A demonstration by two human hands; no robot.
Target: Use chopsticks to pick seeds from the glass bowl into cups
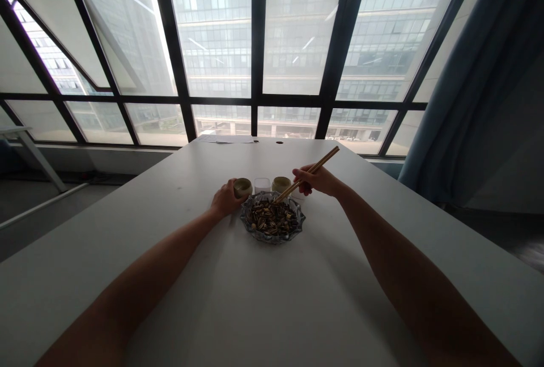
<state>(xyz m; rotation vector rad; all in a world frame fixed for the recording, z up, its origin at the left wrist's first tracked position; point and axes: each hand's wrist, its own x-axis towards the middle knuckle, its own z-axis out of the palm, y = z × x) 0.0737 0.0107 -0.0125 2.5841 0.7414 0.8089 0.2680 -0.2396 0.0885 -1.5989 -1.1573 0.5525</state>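
Note:
A clear glass bowl (272, 238) with a scalloped rim stands on the white table, filled with mixed seeds and nuts (272, 218), some of them striped. My right hand (312, 179) is closed on a pair of chopsticks (325, 159), whose tips reach into the far side of the bowl's contents. I cannot tell whether the tips pinch anything. At the bowl's far left, my left hand (227, 198) is wrapped round a small greenish cup (243, 188). A second such cup (281, 184) and a clear square container (262, 184) stand behind the bowl.
The white table (263, 299) stretches away towards large windows. Some flat sheets (225, 139) lie at its far edge, near two dark round holes. A blue curtain (463, 89) hangs at the right, and another white table's leg (42, 160) shows at the left.

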